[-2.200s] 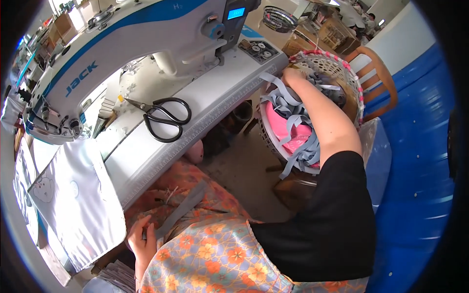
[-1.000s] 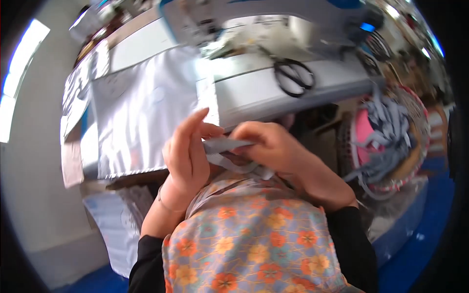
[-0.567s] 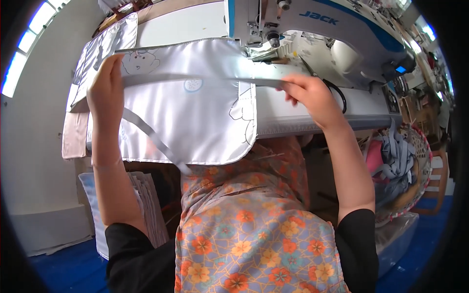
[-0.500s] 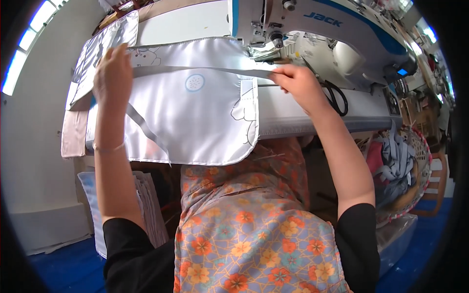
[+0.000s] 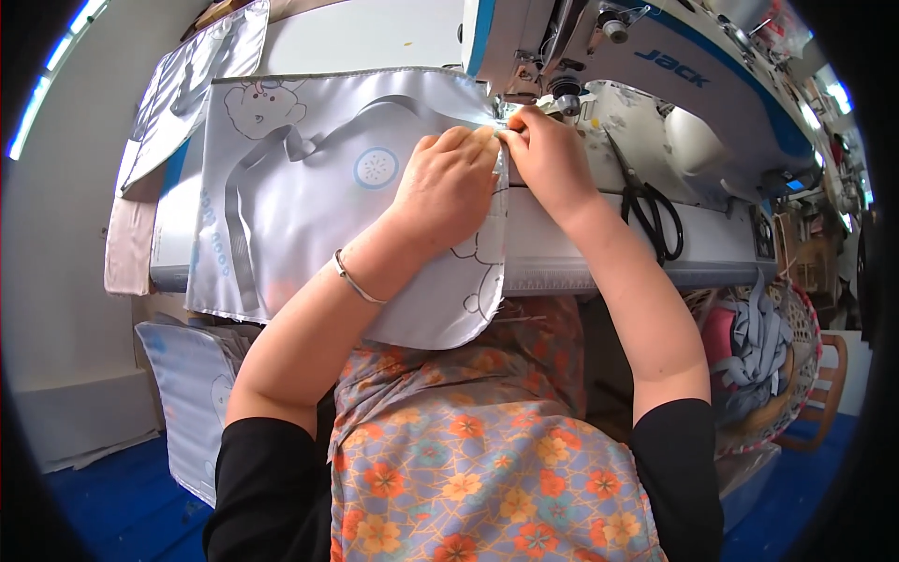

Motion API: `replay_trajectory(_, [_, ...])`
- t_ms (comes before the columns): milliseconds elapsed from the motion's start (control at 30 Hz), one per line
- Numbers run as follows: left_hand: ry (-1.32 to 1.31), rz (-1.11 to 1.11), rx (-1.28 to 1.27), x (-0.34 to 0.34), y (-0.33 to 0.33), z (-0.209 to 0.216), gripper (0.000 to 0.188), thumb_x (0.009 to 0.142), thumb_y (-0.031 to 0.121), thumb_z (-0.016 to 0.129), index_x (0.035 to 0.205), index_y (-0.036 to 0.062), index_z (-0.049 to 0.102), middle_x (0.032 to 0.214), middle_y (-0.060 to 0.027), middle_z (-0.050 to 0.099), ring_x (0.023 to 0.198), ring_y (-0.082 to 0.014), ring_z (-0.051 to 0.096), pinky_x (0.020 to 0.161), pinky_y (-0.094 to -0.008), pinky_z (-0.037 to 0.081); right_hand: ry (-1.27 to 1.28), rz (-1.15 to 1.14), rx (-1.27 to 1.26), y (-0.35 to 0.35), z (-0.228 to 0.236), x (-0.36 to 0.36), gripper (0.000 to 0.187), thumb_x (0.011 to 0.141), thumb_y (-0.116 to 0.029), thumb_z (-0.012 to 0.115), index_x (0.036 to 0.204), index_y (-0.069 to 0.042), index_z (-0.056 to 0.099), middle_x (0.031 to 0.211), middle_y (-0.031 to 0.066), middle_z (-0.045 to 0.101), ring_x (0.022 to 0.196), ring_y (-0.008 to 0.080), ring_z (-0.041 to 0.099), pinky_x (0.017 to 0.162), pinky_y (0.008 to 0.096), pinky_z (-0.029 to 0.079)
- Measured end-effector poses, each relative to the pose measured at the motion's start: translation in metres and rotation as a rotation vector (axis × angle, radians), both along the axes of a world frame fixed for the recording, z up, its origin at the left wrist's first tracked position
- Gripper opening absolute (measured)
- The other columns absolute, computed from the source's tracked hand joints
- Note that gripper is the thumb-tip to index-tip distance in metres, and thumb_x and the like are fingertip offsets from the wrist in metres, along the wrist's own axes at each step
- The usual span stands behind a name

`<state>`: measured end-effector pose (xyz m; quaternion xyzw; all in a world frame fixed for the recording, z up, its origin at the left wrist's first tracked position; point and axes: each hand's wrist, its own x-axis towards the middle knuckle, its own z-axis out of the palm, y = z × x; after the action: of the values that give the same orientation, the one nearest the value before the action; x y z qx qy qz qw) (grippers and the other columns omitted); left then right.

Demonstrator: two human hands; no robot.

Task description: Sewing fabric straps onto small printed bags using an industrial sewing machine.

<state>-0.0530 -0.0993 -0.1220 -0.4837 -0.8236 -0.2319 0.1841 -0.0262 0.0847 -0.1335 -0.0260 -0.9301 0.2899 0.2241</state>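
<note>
A white printed fabric panel (image 5: 318,206) with a grey piped edge spreads over the table in front of me. Its top right corner sits at the needle area of the sewing machine (image 5: 646,66). A grey fabric strip (image 5: 361,112) lies in loose curves across the panel and runs to that same corner. My left hand (image 5: 448,183) rests on the panel's right edge, fingertips pressed together on the cloth. Close beside it, my right hand (image 5: 551,157) pinches at the corner by the presser foot. The strip's end is hidden under my fingers.
Black-handled scissors (image 5: 649,211) lie right of my right hand. A woven basket (image 5: 803,337) with grey strips stands at the lower right. Another printed panel (image 5: 192,89) lies at the far left, and more panels (image 5: 183,403) hang below the table's left side.
Both hands have come together at the panel's top right corner. My left hand has let go of the strip, which now lies slack on the panel. The panel has shifted slightly.
</note>
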Motion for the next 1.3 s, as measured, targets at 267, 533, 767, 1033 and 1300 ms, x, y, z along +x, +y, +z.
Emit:
replay_trajectory(267, [-0.011, -0.004, 0.011, -0.006, 0.002, 0.001, 0.028, 0.085, 0.013, 0.066, 0.111, 0.0014, 0.067, 0.125, -0.0106, 0.068, 0.113, -0.0274, 0.061, 0.095, -0.0424, 0.048, 0.035, 0.062, 0.343, 0.001, 0.004, 0.02, 0.022, 0.093, -0.01, 0.062, 0.113, -0.014, 0.073, 0.089, 0.0104, 0.065, 0.078, 0.0332, 0.067, 0.068, 0.0427, 0.055])
replay_trajectory(533, [0.033, 0.021, 0.003, -0.021, 0.006, -0.005, 0.03, 0.085, 0.012, 0.062, 0.113, 0.0034, 0.068, 0.126, -0.0108, 0.069, 0.114, -0.0278, 0.061, 0.099, -0.0435, 0.047, 0.187, 0.177, 0.339, -0.008, 0.008, 0.032, 0.025, 0.086, -0.002, 0.065, 0.109, -0.007, 0.074, 0.103, 0.0113, 0.069, 0.095, 0.0312, 0.068, 0.082, 0.0418, 0.057])
replay_trajectory(767, [0.333, 0.286, -0.017, -0.074, -0.031, 0.016, 0.048, 0.082, 0.008, 0.069, 0.13, 0.0091, 0.066, 0.129, -0.0084, 0.066, 0.127, -0.0291, 0.056, 0.112, -0.0498, 0.039, 0.205, 0.259, 0.278, -0.011, 0.003, 0.049, 0.027, 0.079, 0.004, 0.067, 0.105, -0.001, 0.073, 0.114, 0.012, 0.072, 0.108, 0.0296, 0.067, 0.094, 0.0388, 0.056])
replay_trajectory(1033, [0.055, 0.259, -0.186, -0.117, -0.062, 0.021, 0.039, 0.085, 0.006, 0.066, 0.125, 0.007, 0.067, 0.088, -0.0124, 0.074, 0.093, -0.0314, 0.071, 0.096, -0.0436, 0.051, 0.211, 0.263, 0.299, -0.014, 0.006, 0.048, 0.027, 0.079, 0.003, 0.067, 0.105, 0.001, 0.073, 0.113, 0.0109, 0.072, 0.107, 0.0285, 0.067, 0.096, 0.0379, 0.055])
replay_trajectory(1300, [-0.383, 0.195, -0.219, -0.057, -0.107, 0.06, 0.046, 0.089, 0.009, 0.067, 0.134, 0.0118, 0.061, 0.089, -0.0195, 0.073, 0.081, -0.0383, 0.071, 0.075, -0.0445, 0.056, 0.171, 0.236, 0.335, -0.013, 0.007, 0.046, 0.03, 0.081, 0.003, 0.066, 0.11, -0.002, 0.074, 0.116, 0.0103, 0.072, 0.108, 0.0271, 0.066, 0.096, 0.038, 0.055])
